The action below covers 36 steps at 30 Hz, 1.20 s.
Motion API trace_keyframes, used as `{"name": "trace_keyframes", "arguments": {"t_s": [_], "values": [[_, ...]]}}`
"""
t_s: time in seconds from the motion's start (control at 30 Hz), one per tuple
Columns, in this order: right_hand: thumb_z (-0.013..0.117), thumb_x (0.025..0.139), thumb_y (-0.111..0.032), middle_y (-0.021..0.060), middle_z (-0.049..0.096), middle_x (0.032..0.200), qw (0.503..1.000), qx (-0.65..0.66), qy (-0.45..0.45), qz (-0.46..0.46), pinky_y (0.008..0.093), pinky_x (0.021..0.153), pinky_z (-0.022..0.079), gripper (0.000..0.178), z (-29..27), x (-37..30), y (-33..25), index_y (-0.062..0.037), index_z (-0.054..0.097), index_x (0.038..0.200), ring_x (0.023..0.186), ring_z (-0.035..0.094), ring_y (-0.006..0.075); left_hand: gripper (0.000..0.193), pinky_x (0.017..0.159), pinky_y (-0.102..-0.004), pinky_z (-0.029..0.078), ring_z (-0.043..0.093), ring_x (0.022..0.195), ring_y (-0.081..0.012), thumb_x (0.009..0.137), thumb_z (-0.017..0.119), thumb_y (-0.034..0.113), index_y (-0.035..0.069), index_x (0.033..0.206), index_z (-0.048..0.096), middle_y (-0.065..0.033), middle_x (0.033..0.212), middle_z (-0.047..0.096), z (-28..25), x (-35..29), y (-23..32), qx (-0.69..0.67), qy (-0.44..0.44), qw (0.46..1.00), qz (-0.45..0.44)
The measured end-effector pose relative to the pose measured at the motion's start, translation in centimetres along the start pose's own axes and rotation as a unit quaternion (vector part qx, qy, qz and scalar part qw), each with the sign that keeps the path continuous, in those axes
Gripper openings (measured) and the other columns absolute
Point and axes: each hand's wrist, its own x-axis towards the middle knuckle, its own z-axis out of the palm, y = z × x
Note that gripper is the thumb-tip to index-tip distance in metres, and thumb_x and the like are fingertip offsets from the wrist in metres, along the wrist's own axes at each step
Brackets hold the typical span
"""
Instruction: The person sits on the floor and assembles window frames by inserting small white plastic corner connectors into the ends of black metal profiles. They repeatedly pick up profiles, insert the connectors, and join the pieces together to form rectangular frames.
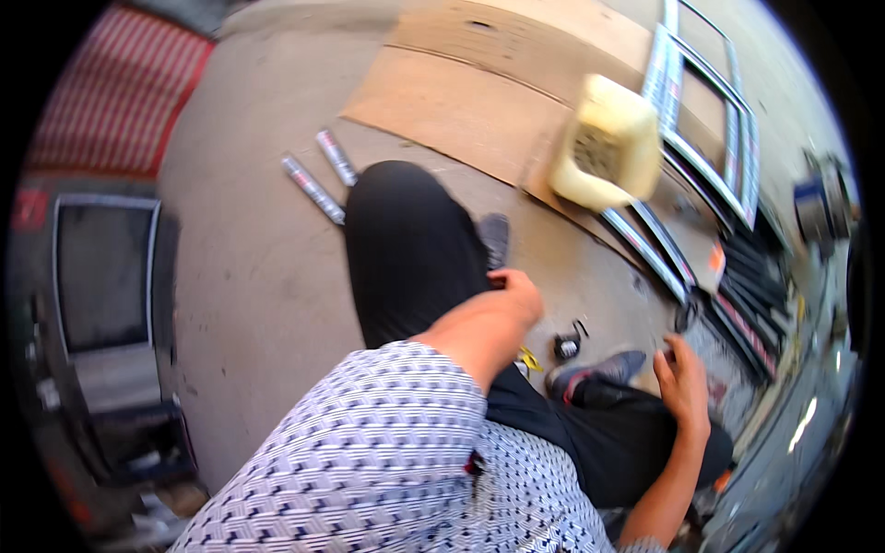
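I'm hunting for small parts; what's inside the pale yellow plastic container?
Small dark pieces lie inside the container, too blurred to identify; anything beneath them is covered.

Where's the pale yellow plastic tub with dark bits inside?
In the head view, the pale yellow plastic tub is in the upper right, over the lower right part of the flat brown cardboard, just left of the silvery frames.

No text is legible; print on the short strips point(312, 190) blurs.
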Motion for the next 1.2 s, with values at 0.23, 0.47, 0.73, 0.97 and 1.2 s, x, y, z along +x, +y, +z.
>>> {"name": "trace_keyframes", "arguments": {"t_s": [0.23,0.47,0.73,0.97,1.2], "values": [[0.066,0.098,-0.027,0.0220,0.070,0.107,1.000,0.013,-0.018,0.000,0.0488,0.084,0.053,0.035,-1.2,1.4,-1.4,-0.0020,0.064,0.122,0.097,0.068,0.0413,0.036,0.081,-0.0621,0.060,0.074,0.102,-0.0315,0.088,0.075,0.037,0.022,0.120,0.078,-0.0043,0.119,0.076,2.1,0.8,-1.6,0.039,-0.025,0.998,0.043],[0.065,0.099,-0.030,0.0191,0.070,0.106,0.999,-0.033,-0.009,-0.003,0.0492,0.086,0.054,0.036,-0.1,0.7,-0.3,-0.0058,0.062,0.126,0.102,0.068,0.0391,0.034,0.079,-0.0460,0.061,0.076,0.097,-0.0278,0.091,0.067,0.040,0.017,0.112,0.080,-0.0085,0.107,0.079,0.0,-3.5,-0.4,0.054,-0.065,0.982,0.168],[0.065,0.098,-0.033,0.0211,0.072,0.099,0.997,-0.024,-0.024,-0.071,0.0507,0.081,0.058,0.031,-0.9,3.0,-3.2,-0.0035,0.064,0.110,0.096,0.072,0.0400,0.048,0.094,-0.0423,0.056,0.072,0.108,-0.0332,0.096,0.059,0.050,0.009,0.107,0.080,-0.0147,0.108,0.077,1.1,-0.9,-3.5,0.053,-0.009,0.985,0.162],[0.070,0.088,-0.018,0.0175,0.076,0.097,0.988,-0.010,0.032,-0.152,0.0470,0.078,0.059,0.021,-0.9,4.3,-7.0,-0.0006,0.071,0.100,0.094,0.075,0.0354,0.052,0.104,-0.0429,0.050,0.065,0.123,-0.0349,0.095,0.057,0.053,0.010,0.117,0.077,-0.0169,0.128,0.071,0.4,0.6,-5.5,0.070,-0.043,0.981,0.176],[0.073,0.079,-0.009,0.0163,0.078,0.096,0.978,-0.028,0.016,-0.204,0.0443,0.076,0.060,0.020,-1.4,4.0,-9.0,-0.0002,0.078,0.096,0.092,0.076,0.0312,0.039,0.100,-0.0402,0.051,0.069,0.113,-0.0264,0.101,0.053,0.045,0.022,0.123,0.076,-0.0100,0.124,0.074,0.5,-1.7,-5.3,0.072,-0.106,0.959,0.253]]}}
